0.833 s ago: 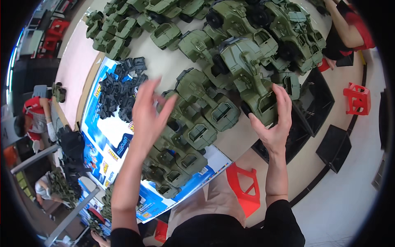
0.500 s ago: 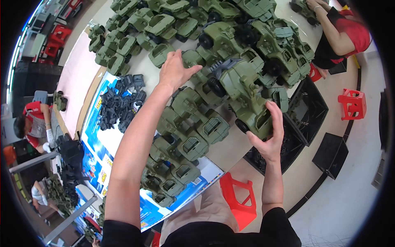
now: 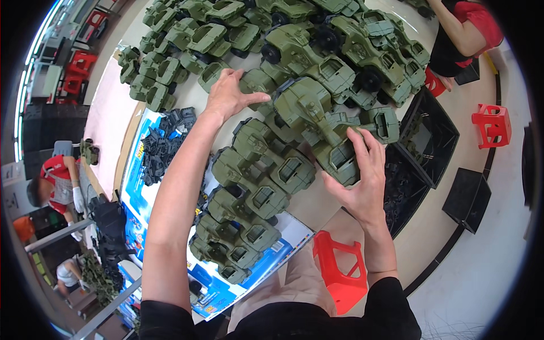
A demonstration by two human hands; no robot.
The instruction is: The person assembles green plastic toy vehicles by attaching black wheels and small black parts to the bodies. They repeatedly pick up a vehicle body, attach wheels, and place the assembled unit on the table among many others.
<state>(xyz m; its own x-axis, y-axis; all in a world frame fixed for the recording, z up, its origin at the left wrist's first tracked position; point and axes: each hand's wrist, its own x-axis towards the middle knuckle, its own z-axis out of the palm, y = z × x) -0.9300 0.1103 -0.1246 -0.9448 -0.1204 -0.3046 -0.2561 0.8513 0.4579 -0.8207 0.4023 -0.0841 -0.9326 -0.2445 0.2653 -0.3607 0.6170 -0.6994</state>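
Note:
A green toy military vehicle (image 3: 324, 129) lies tilted across the row in front of me. My right hand (image 3: 367, 184) grips its near end, thumb on one side and fingers on the other. Beyond a gap, my left hand (image 3: 225, 97) is open, its thumb stretched toward the vehicle's far end and its other fingers by a neighbouring green vehicle (image 3: 256, 84). I cannot tell whether the left fingers touch anything. Several more green vehicles (image 3: 266, 195) stand in a row below my hands, nearer to me. The underside of the held vehicle is hidden.
Many green vehicles (image 3: 207, 39) crowd the far table. Dark plastic parts (image 3: 164, 141) are piled on a blue-and-white printed sheet (image 3: 133, 218) at left. Black crates (image 3: 425, 136) stand at right, red stools (image 3: 343, 275) nearby. A person in red (image 3: 467, 34) is at upper right, others at left.
The toy vehicle in my right hand has shifted left and turned, so its black wheels no longer show. My left hand has moved slightly left, staying open. The whole view has shifted a little.

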